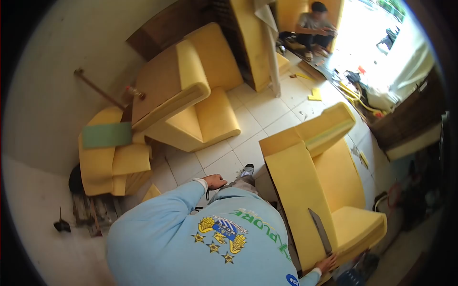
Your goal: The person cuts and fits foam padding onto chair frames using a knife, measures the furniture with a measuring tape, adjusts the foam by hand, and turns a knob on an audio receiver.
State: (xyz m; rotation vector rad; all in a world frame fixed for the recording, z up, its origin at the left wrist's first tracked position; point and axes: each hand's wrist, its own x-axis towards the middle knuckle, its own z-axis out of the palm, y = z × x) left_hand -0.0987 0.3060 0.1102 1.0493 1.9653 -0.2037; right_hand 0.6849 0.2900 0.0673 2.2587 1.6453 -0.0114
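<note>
1. The yellow chair [300, 183] is at four o'clock, and the long blade [320, 231] lies flat on it.
2. My right hand [326, 263] touches its edge at five o'clock, by the blade's low end. I can't tell if the fingers grip it.
3. My left hand [215, 181], near six o'clock, has curled fingers; I can't tell if they hold anything.

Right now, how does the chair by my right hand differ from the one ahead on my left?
The near chair has a yellow outer side, while the far chair shows a brown panel on its side. A blade lies on the near chair; none shows on the far chair. Your right hand touches the near chair, and neither hand touches the far chair. Both have yellow seats.
</note>
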